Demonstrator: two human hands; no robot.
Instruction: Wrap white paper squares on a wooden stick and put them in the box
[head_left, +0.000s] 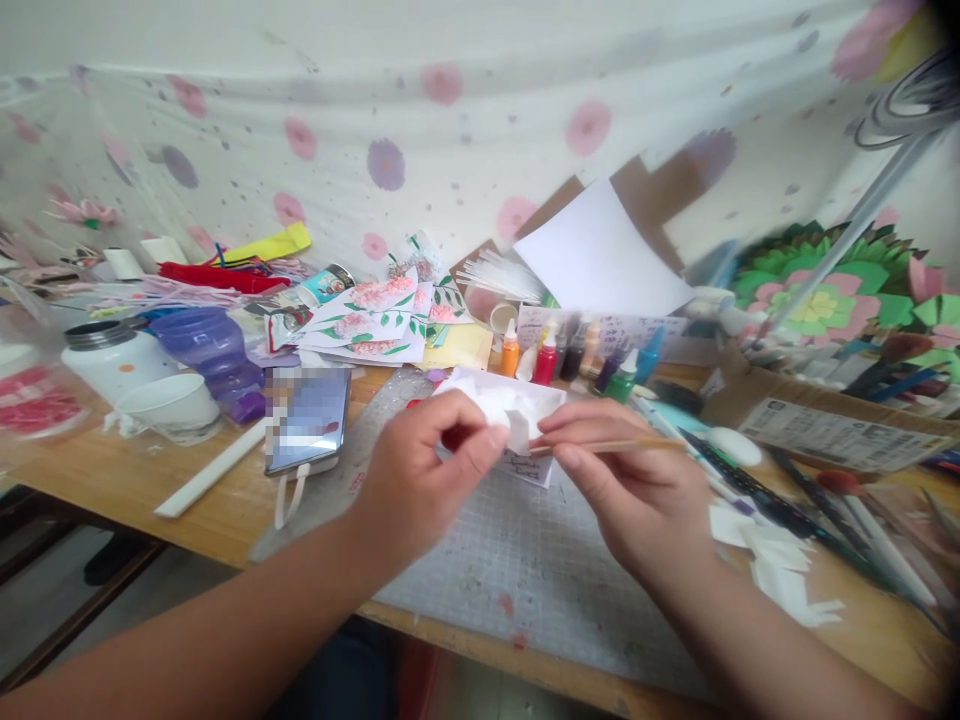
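At the far left of the wooden table (pixel 135 480) stand a white jar (pixel 112 358) and a cup (pixel 171 405), with a purple bottle (pixel 214 355) behind them; a phone (pixel 307 418) lies near the edge of the grey cutting mat (pixel 525 560). Above the mat, the left hand (pixel 420 480) pinches a small scrap of white paper (pixel 516 428) between thumb and forefinger, fingers pressed together on it. Touching that scrap from the right is the tip of a thin wooden stick (pixel 600 447), which the right hand (pixel 637 490) holds pinched between thumb and fingertips. Behind the hands a row of paint bottles (pixel 570 360) stands by a white sheet (pixel 600 255); pens (pixel 787 510) and paper offcuts (pixel 780 570) lie to the right. The work looks like rolling or curling the paper about the stick. To do it well, I would keep the paper edge square to the stick, hold the pinch firm but light so the scrap does not crease, and turn the stick slowly while the left thumb feeds the paper.
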